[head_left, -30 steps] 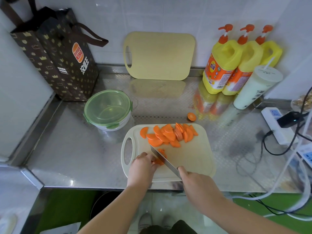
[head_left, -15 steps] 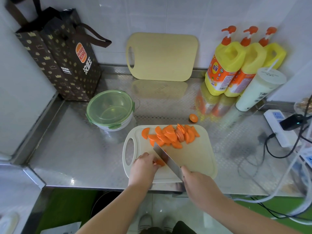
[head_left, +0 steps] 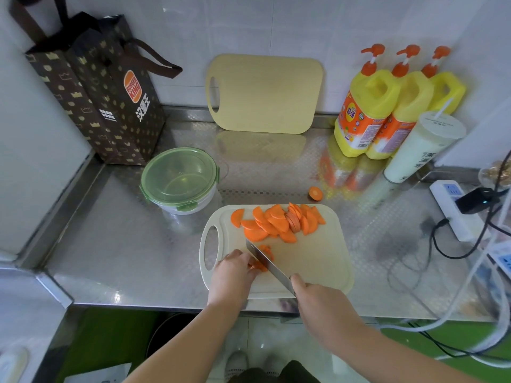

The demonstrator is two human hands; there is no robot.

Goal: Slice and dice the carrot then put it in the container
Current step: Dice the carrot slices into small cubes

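The carrot piece sits at the front-left of the white cutting board, pinned down by the curled fingertips of the left hand. So that hand is pinching the carrot against the board. The knife runs diagonally right beside those fingertips, with the tip pointing away and to the left and the blade against the carrot. The right hand is wrapped tight around the handle, which is pretty much hidden under the hand. A couple of small cut bits lie just on the other side of the blade.

At the far edge of the same board there's a pile of half-moon carrot slices, overlapping each other, with 1 slice a bit apart on the left. A round carrot end lies off the board on the steel counter, just behind it.

The round container sits back-left of the board, close but not touching, with its see-through green lid on. Behind it stands a brown Burger King bag. A 2nd, beige cutting board leans on the tiled wall. Off to the right are 3 yellow pump bottles in a row, a white cup with a straw tilted against them, and a power strip with cables.
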